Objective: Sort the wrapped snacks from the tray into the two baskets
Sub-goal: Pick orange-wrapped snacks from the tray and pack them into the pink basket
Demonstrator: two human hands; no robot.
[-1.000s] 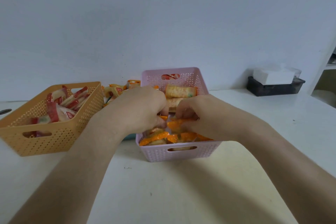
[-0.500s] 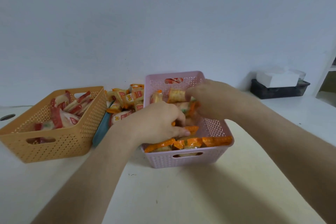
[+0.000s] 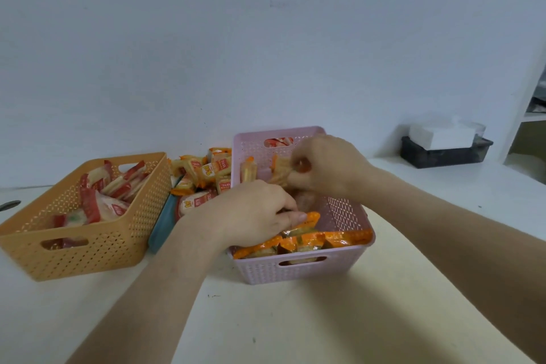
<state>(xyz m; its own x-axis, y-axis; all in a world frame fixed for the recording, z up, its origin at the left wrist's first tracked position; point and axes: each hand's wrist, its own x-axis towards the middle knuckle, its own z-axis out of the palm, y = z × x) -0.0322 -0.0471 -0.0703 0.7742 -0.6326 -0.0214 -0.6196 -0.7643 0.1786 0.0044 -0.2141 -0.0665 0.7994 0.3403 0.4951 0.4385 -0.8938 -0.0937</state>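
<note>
- I see a cream-white bench (image 3: pixel 266 328) running back to a plain bluish-white wall (image 3: pixel 266 38), with a few dark specks on the bench surface
- The pink basket (image 3: pixel 295 272) stands mid-bench and the orange basket (image 3: pixel 97 254) sits to its left, with the blue tray (image 3: pixel 161 224) between them, nearer the wall
- The left hand (image 3: pixel 254 213) is down in the pink basket, fingers curled and thumb laid on an orange-edged packet (image 3: pixel 308 220), grasping it
- The right hand (image 3: pixel 328 168) pinches a pale packet (image 3: pixel 280 170) over the far half of that basket
- I count a heap of unsorted snacks (image 3: pixel 204 171) on the tray, and red-wrapped snacks (image 3: pixel 97 201) in the orange basket
- Far right, a black holder (image 3: pixel 443 156) carries a white block (image 3: pixel 440 136) beside white shelving (image 3: pixel 531 115)
</note>
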